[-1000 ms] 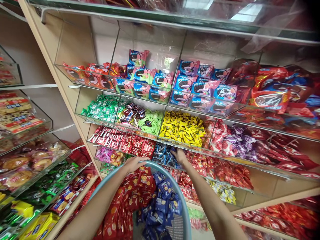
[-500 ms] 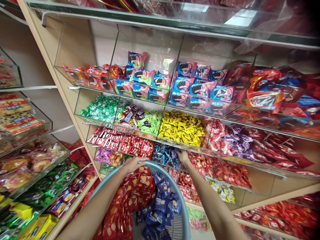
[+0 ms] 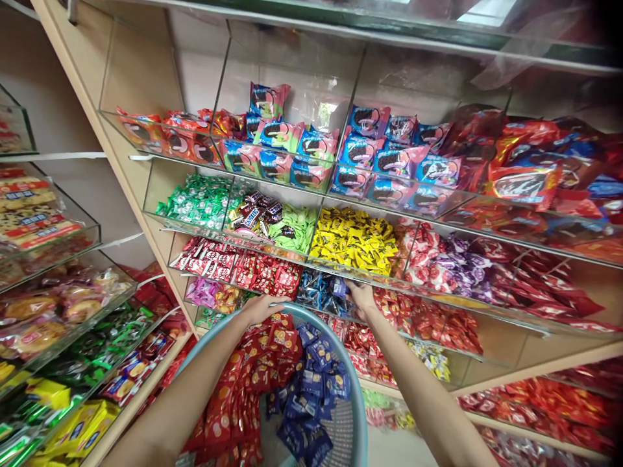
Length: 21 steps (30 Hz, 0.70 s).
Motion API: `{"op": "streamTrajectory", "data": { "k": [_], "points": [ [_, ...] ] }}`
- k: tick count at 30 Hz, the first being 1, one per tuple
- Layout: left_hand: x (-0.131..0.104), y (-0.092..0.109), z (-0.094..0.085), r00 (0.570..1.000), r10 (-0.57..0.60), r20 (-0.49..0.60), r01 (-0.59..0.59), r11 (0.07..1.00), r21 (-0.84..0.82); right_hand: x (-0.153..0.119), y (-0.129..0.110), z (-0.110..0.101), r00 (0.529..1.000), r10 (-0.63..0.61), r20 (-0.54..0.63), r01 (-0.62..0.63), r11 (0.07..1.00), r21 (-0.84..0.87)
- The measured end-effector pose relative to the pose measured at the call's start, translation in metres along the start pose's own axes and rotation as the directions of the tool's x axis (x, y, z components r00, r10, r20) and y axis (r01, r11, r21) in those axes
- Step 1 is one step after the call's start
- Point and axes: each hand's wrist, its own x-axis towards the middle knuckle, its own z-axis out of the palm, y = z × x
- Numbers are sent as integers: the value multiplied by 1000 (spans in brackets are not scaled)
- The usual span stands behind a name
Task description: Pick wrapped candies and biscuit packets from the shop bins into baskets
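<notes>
A light-blue round basket [image 3: 359, 389] stands below the shelves with red packets [image 3: 243, 383] on its left side and dark-blue packets [image 3: 314, 383] on its right. My left hand [image 3: 263, 308] is closed over the basket's far rim. Reaching into a low shelf compartment of blue-wrapped sweets [image 3: 316, 292], my right hand [image 3: 361, 298] has its fingers closed at a dark-blue packet [image 3: 339, 287]. Some of its fingertips are hidden behind the packet and the clear shelf front.
Clear-fronted shelves rise ahead. Yellow-wrapped sweets [image 3: 355, 243] lie just above my right hand, red packets [image 3: 267, 271] to its left. Higher up sit blue-and-pink cookie packs [image 3: 399, 159]. A wooden upright [image 3: 97, 143] and another snack rack flank the left side.
My right hand has shifted slightly up, and a dark-blue packet now shows at its fingers. My left hand stays on the basket's rim. The view has tilted a little.
</notes>
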Motion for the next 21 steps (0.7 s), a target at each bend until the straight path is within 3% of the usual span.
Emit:
{"op": "streamTrajectory", "data": {
  "k": [3,6,9,12,15,18,21],
  "points": [
    [2,-1,1,1000,0,-2,0,1000,7,-38,-4,-6,995,69,71,-81,980,179],
    [4,-4,3,1000,-9,0,9,1000,18,-80,-12,-16,965,137,223,-223,877,426],
    [6,-6,5,1000,15,0,-15,1000,17,-122,-24,-25,929,102,357,-255,874,414],
    [6,-5,4,1000,20,-6,-20,999,35,-160,-37,-29,884,-94,459,-4,978,208],
    [5,-3,3,1000,7,-7,-6,998,66,-190,-41,-28,748,-258,611,289,956,51],
    [5,-3,2,1000,2,-7,-1,997,79,-209,-36,-24,644,-231,729,433,896,-99],
    [5,-4,3,1000,-12,-3,12,996,90,-216,-28,-20,631,-157,760,526,807,-270]
  ]
}}
